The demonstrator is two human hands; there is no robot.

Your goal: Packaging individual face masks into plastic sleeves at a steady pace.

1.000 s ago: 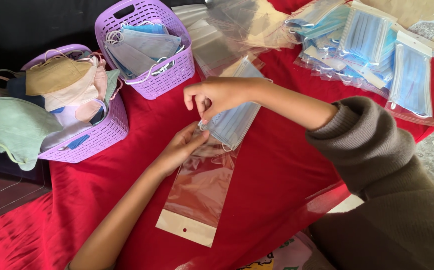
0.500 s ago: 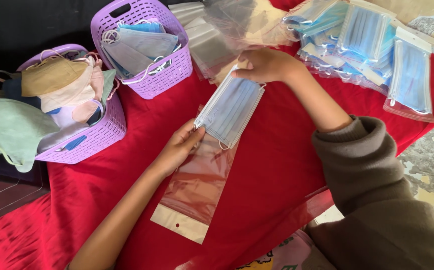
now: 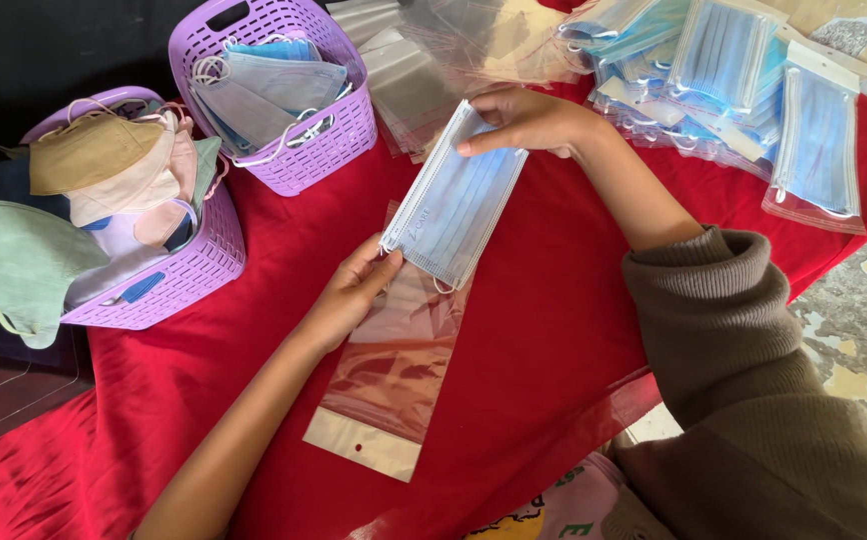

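Left hand [image 3: 354,290] low, fingers curled, bare forearm extended. Right hand [image 3: 524,120] reaching forward, pinch grip, sleeved arm.

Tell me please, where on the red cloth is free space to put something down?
Bare red cloth lies between the clear bag and the right sleeve, and also below the near purple basket, left of the left forearm. The far side is crowded: far basket, empty bags, packed masks.

One head-worn camera looked steeply down from close above onto the red cloth [image 3: 554,330], facing away from the wearer toward the purple baskets [image 3: 284,110] at the far edge.
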